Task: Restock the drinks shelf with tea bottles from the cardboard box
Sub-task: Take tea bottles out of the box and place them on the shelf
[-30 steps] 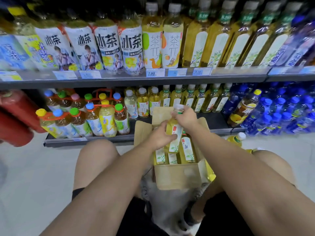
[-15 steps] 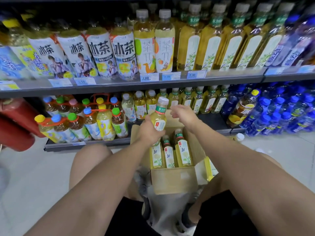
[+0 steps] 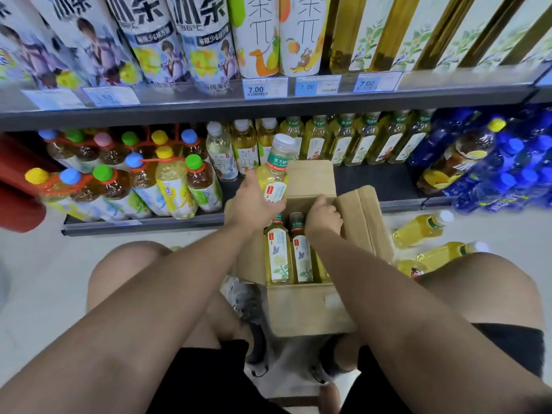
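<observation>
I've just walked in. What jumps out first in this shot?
A left hand holds a tea bottle up above an open cardboard box on the floor, in front of the bottom shelf. The right hand reaches into the box, where boxed bottles stand upright. To the right, yellow bottles lie loose on the floor, near blue bottles on the shelf.

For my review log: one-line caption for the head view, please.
Left hand holds a tea bottle before the lower shelf; right hand reaches into the open cardboard box.

Pale floor (image 3: 35, 279); grey metal shelving (image 3: 298, 104); even light.
</observation>
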Tool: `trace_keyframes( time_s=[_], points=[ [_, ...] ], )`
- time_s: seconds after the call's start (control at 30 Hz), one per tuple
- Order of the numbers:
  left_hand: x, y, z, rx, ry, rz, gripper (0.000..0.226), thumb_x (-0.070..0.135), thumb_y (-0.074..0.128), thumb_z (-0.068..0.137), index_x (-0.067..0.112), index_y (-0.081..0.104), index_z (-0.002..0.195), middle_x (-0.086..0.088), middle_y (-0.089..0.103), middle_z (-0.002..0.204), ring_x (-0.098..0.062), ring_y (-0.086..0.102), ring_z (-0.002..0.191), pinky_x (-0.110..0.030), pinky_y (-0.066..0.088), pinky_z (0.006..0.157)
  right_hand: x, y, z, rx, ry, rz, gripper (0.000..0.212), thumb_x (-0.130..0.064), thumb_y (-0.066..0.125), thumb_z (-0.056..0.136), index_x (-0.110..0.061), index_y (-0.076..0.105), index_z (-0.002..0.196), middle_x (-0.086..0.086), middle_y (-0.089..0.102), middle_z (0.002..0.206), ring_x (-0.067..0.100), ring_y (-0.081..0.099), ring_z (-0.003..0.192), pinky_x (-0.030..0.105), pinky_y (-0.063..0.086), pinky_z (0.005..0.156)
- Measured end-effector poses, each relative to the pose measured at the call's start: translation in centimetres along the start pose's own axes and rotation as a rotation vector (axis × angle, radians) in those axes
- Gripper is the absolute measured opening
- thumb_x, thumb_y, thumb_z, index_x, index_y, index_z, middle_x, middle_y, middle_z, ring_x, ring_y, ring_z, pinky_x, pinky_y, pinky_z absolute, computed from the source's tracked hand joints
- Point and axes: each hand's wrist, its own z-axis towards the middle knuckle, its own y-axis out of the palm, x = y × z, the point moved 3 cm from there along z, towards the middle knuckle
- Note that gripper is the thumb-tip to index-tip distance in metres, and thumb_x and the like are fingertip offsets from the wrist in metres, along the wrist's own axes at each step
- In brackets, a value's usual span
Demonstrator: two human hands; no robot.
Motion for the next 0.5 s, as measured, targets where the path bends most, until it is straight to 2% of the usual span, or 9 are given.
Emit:
trace_keyframes(
  time_s=[0.07,0.13,0.23,0.33,0.43,0.5],
  points=[
    [-0.1,0.0,0.1,-0.01,0.001,-0.011,0.086,0.063,0.071,0.057,0.03,0.031,0.125,0.002,0.065,0.106,-0.022,0.068,0.09,-0.047,0.06,0.075,0.0,0.4,0.1,-0.009,0.032,0.019,0.033,-0.017,0.044,0.098,-0.011,0.033,0.129,0.021,0.057,0.128,0.037,0.052,0.12,0.045,0.04,0.099],
    [-0.1,-0.2,-0.1,-0.012,0.004,-0.017,0.085,0.063,0.072,0.057,0.029,0.031,0.124,0.002,0.065,0.106,-0.022,0.067,0.091,-0.047,0.06,0.074,-0.1,0.7,0.0,-0.048,0.086,0.073,0.04,-0.026,0.055,0.094,-0.012,0.039,0.128,0.015,0.059,0.128,0.035,0.051,0.124,0.045,0.036,0.103],
    [0.2,-0.8,-0.6,-0.021,0.028,-0.008,0.08,0.054,0.078,0.063,0.025,0.033,0.123,0.0,0.064,0.106,-0.023,0.067,0.091,-0.046,0.059,0.075,-0.3,-0.3,-0.4,-0.107,0.137,0.192,0.056,-0.045,0.07,0.083,-0.009,0.055,0.123,0.011,0.063,0.122,0.031,0.059,0.114,0.041,0.047,0.095],
    [1.1,-2.0,-1.4,-0.007,0.049,0.001,0.076,0.046,0.082,0.069,0.021,0.035,0.123,-0.003,0.064,0.106,-0.023,0.066,0.091,-0.043,0.058,0.075,0.0,-3.1,-1.4,-0.079,0.095,0.329,0.055,-0.037,0.075,0.081,-0.005,0.056,0.121,0.013,0.063,0.117,0.034,0.063,0.108,0.037,0.052,0.083],
    [3.2,-3.9,-2.6,0.033,0.071,-0.103,0.076,0.041,0.085,0.07,0.019,0.039,0.125,-0.002,0.065,0.106,-0.022,0.065,0.091,-0.039,0.056,0.075,0.6,-6.7,-2.9,0.036,0.003,0.397,0.04,-0.026,0.069,0.088,-0.003,0.055,0.118,0.016,0.064,0.118,0.034,0.063,0.107,0.037,0.052,0.082],
    [5.1,-5.5,-3.6,0.069,0.106,-0.202,0.073,0.036,0.087,0.068,0.018,0.041,0.121,-0.002,0.066,0.104,-0.022,0.066,0.091,-0.038,0.056,0.076,0.5,-9.4,-4.5,0.122,-0.057,0.479,0.04,-0.024,0.07,0.089,-0.003,0.054,0.119,0.016,0.064,0.118,0.034,0.062,0.108,0.037,0.052,0.081]
  ],
)
